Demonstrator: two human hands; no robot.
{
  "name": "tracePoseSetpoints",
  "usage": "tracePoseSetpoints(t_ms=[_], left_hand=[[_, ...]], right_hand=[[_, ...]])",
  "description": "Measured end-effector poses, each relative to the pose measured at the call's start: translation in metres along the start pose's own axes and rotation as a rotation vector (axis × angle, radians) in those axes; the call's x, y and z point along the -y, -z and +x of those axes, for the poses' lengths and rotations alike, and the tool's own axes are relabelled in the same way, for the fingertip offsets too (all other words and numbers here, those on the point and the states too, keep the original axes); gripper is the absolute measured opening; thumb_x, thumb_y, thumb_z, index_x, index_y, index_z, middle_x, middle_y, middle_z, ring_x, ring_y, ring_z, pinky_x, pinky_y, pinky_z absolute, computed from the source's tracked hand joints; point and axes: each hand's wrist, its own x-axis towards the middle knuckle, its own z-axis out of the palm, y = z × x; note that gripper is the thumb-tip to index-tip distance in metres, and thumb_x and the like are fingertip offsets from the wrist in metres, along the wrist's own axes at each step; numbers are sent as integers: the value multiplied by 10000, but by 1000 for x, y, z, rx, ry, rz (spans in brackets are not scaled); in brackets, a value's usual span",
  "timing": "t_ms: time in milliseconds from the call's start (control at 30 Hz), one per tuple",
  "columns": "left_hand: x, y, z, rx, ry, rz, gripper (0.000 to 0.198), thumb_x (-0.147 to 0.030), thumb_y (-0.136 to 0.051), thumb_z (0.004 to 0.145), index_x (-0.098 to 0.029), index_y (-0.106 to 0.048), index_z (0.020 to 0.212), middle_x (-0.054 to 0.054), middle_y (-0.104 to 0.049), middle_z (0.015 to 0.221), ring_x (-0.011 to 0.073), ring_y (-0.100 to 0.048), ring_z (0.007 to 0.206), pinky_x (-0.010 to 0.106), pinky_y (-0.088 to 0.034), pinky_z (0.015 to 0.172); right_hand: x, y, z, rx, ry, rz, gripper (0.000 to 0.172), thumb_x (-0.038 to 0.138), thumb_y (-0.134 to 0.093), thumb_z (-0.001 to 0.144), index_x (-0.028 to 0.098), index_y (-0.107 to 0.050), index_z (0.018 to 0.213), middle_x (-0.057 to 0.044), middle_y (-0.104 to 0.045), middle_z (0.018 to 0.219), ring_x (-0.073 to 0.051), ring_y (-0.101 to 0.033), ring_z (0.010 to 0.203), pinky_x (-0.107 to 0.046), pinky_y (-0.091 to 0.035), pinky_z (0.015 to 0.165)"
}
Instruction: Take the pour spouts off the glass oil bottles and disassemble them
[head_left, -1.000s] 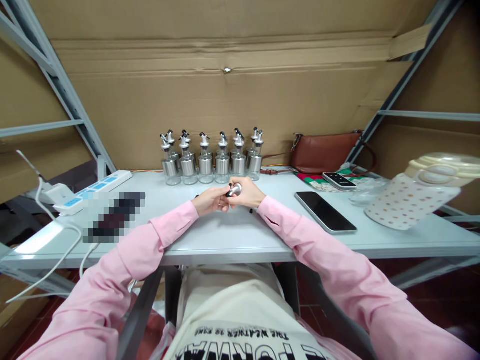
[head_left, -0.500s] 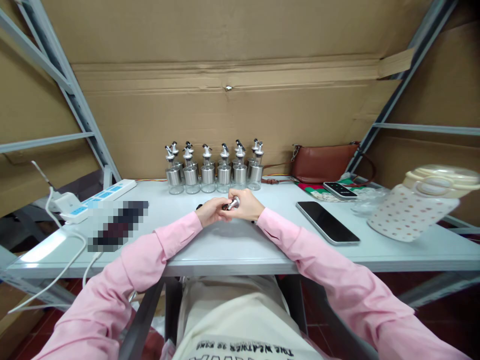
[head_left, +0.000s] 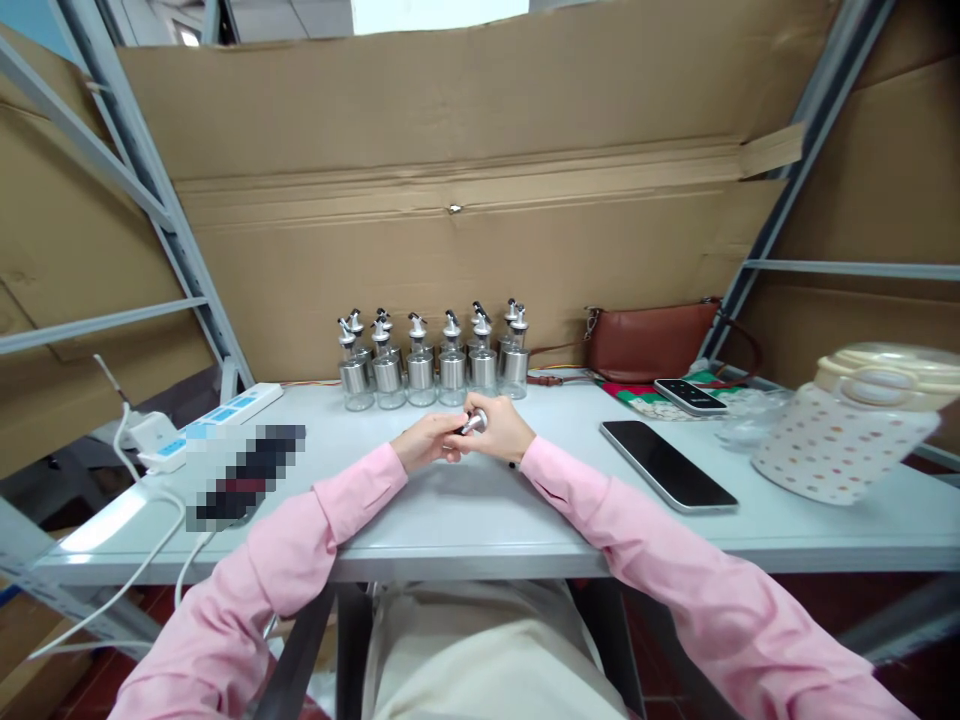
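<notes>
Pourer cap (head_left: pixel 472 423), small and metal, sits pinched between both hands above the surface (head_left: pixel 465 510). Right hand (head_left: pixel 501 430) fingers clamp it; left hand (head_left: pixel 426 440) fingers seem closed on its lower end, partly hidden.

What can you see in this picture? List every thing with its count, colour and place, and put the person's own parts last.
small spout cap: one, silver, held between both hands above the table
dispenser bottles: about ten, glass and silver, in rows at the table's back
table: one, pale grey, in front of the person
power strip: one, white and blue, back left
handbag: one, brown, back right
large phone: one, black, right of the hands
small phone: one, black, near the handbag
water jug: one, cream with dots, far right
left hand: one, pink sleeve, centre
right hand: one, pink sleeve, centre
</notes>
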Motion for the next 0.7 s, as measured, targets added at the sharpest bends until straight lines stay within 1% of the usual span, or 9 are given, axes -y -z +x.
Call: tracePoseSetpoints(t_ms=[200,267,367,433,533,600,633,667,700], left_hand=[[-2,6,3,36,87,102,433,-513,-675,549,-109,-559,652,27,-567,491,88,-492,409,204,-334,417],[-4,3,4,17,81,114,397,-492,-655,561,-115,-548,625,16,-546,467,86,-480,399,201,-317,397],[-4,-3,5,-31,65,115,345,-456,-623,593,-128,-515,574,-26,-453,410,66,-418,364,194,-282,372],[-3,-7,5,-37,104,124,324,-440,-604,609,-135,-499,572,-43,-407,406,63,-396,355,194,-270,365],[-6,-10,1,-19,168,235,335,-472,-523,676,-142,-500,621,-22,-456,468,81,-426,376,205,-294,380],[-19,-7,-5,-52,85,464,357,-483,-437,748,-144,-522,678,19,-539,578,107,-494,447,225,-357,437],[-29,-4,-7,-108,-18,630,358,-473,-407,780,-146,-540,720,41,-578,663,125,-542,523,236,-395,493],[-43,1,-8,-218,-192,814,336,-448,-397,806,-155,-559,776,57,-605,775,141,-582,648,243,-428,582],[-58,7,-8,-375,-381,993,301,-419,-405,822,-172,-569,868,66,-611,908,161,-588,810,256,-442,707]], right_hand=[[-2,-4,-2,50,6,61,219,255,-620,571,194,-416,623,39,-589,505,-76,-470,460,-186,-358,503],[0,-3,-2,50,12,68,212,245,-618,563,196,-420,621,35,-595,506,-84,-486,464,-189,-365,504],[2,-1,-3,47,16,36,254,303,-640,570,200,-412,613,18,-608,523,-98,-500,466,-201,-373,504],[3,-1,-3,58,22,19,287,334,-653,567,203,-401,605,7,-616,534,-109,-517,475,-207,-376,503],[3,0,-3,53,35,25,265,288,-640,559,205,-394,609,20,-603,519,-109,-519,479,-206,-379,511],[3,2,-2,8,51,28,258,263,-628,550,205,-386,619,36,-575,511,-95,-487,466,-203,-371,511],[2,4,-1,-28,58,26,263,262,-626,547,205,-380,623,43,-555,511,-86,-459,459,-201,-360,504],[2,6,0,-67,63,22,274,269,-627,545,205,-372,623,50,-528,510,-76,-423,451,-198,-344,491],[2,8,2,-107,66,16,288,278,-630,541,205,-363,620,58,-494,505,-68,-384,446,-195,-325,476]])
